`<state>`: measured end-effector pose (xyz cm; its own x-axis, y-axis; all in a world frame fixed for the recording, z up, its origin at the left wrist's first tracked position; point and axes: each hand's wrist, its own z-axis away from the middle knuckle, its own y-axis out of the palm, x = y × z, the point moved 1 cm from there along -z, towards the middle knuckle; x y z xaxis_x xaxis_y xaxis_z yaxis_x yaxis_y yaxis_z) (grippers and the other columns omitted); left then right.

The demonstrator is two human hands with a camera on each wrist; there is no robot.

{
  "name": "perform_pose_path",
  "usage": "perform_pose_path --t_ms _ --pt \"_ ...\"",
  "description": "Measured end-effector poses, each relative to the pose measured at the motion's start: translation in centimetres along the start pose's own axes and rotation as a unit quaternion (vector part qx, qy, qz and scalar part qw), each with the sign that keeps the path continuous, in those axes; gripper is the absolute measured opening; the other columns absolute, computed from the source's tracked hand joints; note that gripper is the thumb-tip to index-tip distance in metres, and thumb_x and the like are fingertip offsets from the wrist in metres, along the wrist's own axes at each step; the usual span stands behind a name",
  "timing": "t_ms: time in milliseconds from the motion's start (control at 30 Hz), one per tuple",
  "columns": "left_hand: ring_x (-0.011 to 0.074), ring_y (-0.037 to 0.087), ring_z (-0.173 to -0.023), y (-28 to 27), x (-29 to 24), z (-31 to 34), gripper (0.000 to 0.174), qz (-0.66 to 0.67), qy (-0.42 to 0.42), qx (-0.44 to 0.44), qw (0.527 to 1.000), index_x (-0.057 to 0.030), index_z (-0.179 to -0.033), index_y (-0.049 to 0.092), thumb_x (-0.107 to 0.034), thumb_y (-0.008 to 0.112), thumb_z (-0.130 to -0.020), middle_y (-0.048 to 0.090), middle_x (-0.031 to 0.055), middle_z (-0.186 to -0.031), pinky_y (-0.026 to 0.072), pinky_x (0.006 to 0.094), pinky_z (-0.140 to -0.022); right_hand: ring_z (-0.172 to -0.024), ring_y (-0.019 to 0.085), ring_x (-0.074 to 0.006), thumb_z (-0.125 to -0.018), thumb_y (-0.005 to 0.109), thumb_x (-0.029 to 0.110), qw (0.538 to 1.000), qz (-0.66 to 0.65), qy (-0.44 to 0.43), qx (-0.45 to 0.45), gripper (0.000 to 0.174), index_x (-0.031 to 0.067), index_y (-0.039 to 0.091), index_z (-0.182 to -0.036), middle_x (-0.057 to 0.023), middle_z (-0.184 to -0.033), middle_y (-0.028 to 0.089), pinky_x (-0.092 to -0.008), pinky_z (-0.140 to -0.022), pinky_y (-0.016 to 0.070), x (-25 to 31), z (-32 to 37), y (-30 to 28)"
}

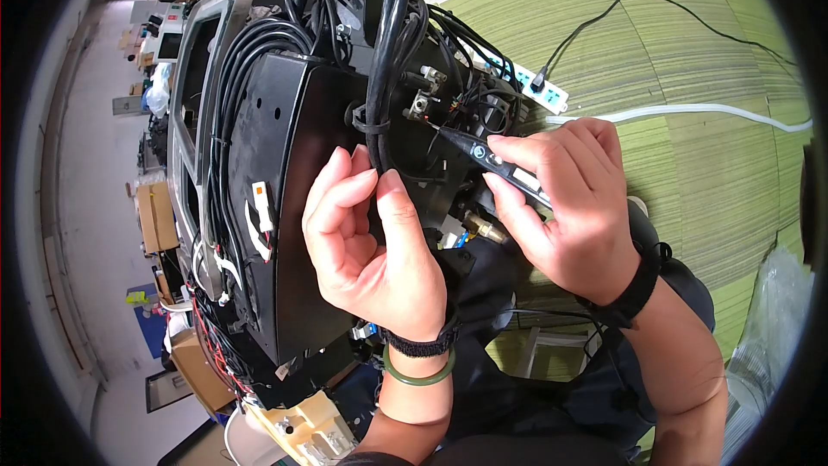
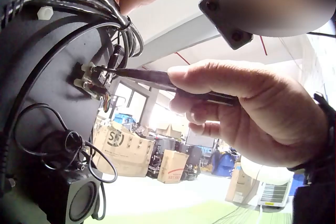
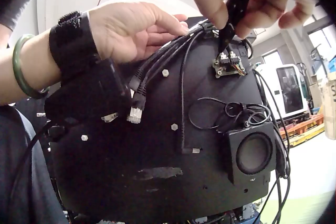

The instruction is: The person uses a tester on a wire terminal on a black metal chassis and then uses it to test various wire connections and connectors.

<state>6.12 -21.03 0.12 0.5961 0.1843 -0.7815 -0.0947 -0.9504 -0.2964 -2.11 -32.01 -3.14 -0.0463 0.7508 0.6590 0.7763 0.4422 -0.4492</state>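
My right hand (image 1: 573, 198) grips a black pen-shaped tool (image 1: 470, 149) with a round logo, a button and a thin tip. That tip is right at a small circuit board (image 3: 229, 66) with screws and little wires, mounted on a black panel (image 3: 121, 155). With thumb and fingertips, my left hand (image 1: 371, 250) pinches a bundle of black cables (image 1: 373, 125) beside the board. Below that hand, in the right wrist view, a network plug (image 3: 135, 113) and a thin barrel plug (image 3: 195, 151) hang from the cables. The tool's back end is partly hidden by the right hand.
A small black speaker (image 3: 254, 153) with looped wire sits below the board. A white power strip (image 1: 548, 97) lies on the green floor (image 1: 707, 52) beyond the machine. Coiled black cables (image 1: 250, 43) run along its side. Cardboard boxes (image 2: 123, 150) stand in the background.
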Motion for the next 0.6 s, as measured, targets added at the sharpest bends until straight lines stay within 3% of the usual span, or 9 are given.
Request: perform_pose_path --t_ms 600 --pt "0.0230 0.058 -0.101 0.05 0.05 -0.01 0.019 -0.006 0.005 -0.002 1.000 0.0029 -0.095 0.055 0.012 0.058 -0.079 0.052 0.0163 -0.115 0.0474 0.0300 -0.086 -0.071 0.052 -0.0219 -0.068 0.068 0.008 1.000 0.004 -0.001 -0.006 0.025 0.0026 0.059 -0.091 -0.0034 -0.074 0.054 -0.0345 -0.072 0.0374 -0.14 0.11 0.23"
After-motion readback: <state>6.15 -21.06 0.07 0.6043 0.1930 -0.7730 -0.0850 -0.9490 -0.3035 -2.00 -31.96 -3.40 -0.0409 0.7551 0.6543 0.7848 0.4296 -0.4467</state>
